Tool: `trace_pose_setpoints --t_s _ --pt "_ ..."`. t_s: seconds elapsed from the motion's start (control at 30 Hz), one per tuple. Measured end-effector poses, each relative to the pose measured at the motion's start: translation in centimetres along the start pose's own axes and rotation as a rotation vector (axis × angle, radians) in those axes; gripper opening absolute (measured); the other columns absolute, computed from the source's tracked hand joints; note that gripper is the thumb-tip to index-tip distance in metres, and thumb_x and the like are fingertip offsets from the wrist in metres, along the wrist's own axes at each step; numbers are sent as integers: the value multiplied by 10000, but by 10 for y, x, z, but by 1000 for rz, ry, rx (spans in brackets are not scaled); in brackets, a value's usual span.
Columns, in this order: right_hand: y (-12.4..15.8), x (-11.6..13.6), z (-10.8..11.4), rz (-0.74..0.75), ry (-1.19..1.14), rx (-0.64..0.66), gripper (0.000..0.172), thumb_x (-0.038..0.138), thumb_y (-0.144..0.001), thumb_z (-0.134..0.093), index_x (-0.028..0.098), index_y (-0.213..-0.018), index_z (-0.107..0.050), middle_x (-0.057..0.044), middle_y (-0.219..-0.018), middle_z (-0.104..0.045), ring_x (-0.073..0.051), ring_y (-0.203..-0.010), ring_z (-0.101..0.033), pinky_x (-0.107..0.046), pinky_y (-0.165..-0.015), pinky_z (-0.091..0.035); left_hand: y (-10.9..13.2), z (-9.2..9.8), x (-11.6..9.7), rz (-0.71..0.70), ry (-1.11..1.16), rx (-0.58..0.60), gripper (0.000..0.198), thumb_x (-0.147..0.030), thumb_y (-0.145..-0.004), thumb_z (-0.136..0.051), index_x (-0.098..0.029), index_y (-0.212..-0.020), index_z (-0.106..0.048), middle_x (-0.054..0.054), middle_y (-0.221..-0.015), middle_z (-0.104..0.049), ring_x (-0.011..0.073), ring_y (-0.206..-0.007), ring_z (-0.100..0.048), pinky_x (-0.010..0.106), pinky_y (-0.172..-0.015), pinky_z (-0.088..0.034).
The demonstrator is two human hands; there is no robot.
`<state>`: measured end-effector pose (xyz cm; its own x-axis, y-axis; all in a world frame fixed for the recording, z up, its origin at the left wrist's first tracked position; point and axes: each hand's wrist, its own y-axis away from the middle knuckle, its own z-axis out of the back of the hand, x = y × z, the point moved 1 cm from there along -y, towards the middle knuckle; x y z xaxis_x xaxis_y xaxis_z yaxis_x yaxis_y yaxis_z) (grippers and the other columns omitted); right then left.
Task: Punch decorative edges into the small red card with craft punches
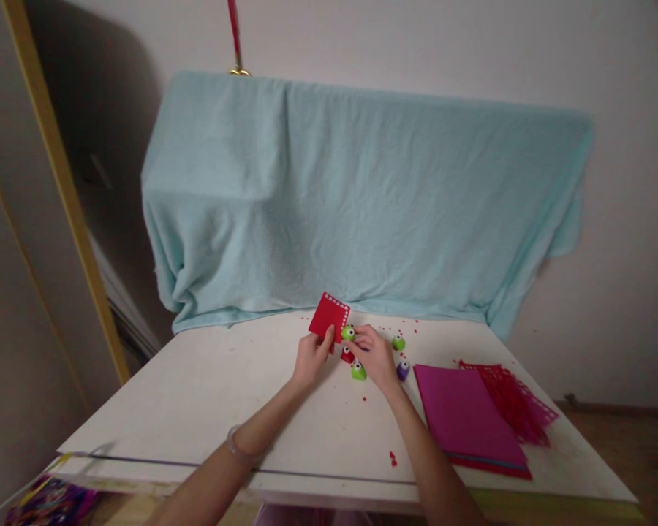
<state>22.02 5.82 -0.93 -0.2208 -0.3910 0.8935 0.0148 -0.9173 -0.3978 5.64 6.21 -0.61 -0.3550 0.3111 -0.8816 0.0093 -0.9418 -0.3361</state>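
Observation:
My left hand is closed on a small red sheet of paper, thumb on top. Rows of small punched holes run along the sheet's top and right edges. Between the fingers of my right hand is a green craft hole punch with an eye on it, at the sheet's right edge. Just below the hands stand a red punch and a second green punch. To the right of my right hand are another green punch and a purple punch.
A stack of magenta and red paper lies on the white table at right, beside a heap of punched red sheets. Tiny red cut-outs are scattered about. A light blue cloth hangs behind the table.

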Motion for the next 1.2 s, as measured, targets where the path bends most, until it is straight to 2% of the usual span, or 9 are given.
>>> trace_pose_setpoints --t_s 0.13,0.23,0.33,0.43,0.67,0.93,1.2 --pt "1 1 0 -8 -4 16 296 321 -751 -715 208 -998 -599 -26 -763 -682 -187 -708 -670 -313 -700 -544 0 0 2 -6 19 27 574 -531 -916 -401 -153 -518 -570 -19 -410 -470 103 -431 -473 207 -496 -329" --pt "2 6 0 -14 -82 22 350 324 -729 -733 220 -1032 -593 -36 -866 -680 -167 -707 -658 -309 -712 -547 0 0 3 -7 32 52 563 -522 -914 -404 -155 -523 -575 -22 -413 -470 97 -431 -468 198 -490 -330" --pt "2 12 0 -35 -212 15 516 290 -677 -768 246 -1141 -546 -46 -1013 -647 -142 -709 -647 -295 -715 -552 0 0 3 -9 45 75 553 -521 -912 -406 -157 -535 -584 -19 -423 -480 95 -433 -466 195 -489 -336" --pt "0 13 0 -82 -299 18 623 268 -638 -791 250 -1199 -521 -46 -1031 -635 -133 -716 -637 -288 -731 -549 0 -1 2 -5 72 93 558 -542 -907 -405 -153 -554 -593 -15 -431 -486 101 -432 -462 203 -479 -337" --pt "-3 4 0 -211 -340 82 520 311 -605 -817 183 -1069 -619 -40 -837 -681 -188 -774 -651 -318 -738 -544 0 -2 3 13 123 84 568 -590 -871 -444 -141 -554 -589 -8 -444 -508 99 -427 -450 206 -451 -316" --pt "-5 1 1 -136 -310 82 392 353 -622 -810 190 -938 -643 -23 -841 -686 -169 -751 -648 -283 -709 -524 2 -6 3 -18 150 93 525 -562 -877 -456 -142 -579 -557 -11 -484 -500 97 -458 -439 203 -465 -316" --pt "-5 -2 1 -173 -318 85 419 396 -612 -811 184 -931 -644 -41 -865 -698 -189 -779 -659 -296 -715 -528 4 -4 2 -25 158 110 527 -577 -873 -461 -147 -583 -554 -20 -472 -490 102 -469 -447 210 -482 -325"
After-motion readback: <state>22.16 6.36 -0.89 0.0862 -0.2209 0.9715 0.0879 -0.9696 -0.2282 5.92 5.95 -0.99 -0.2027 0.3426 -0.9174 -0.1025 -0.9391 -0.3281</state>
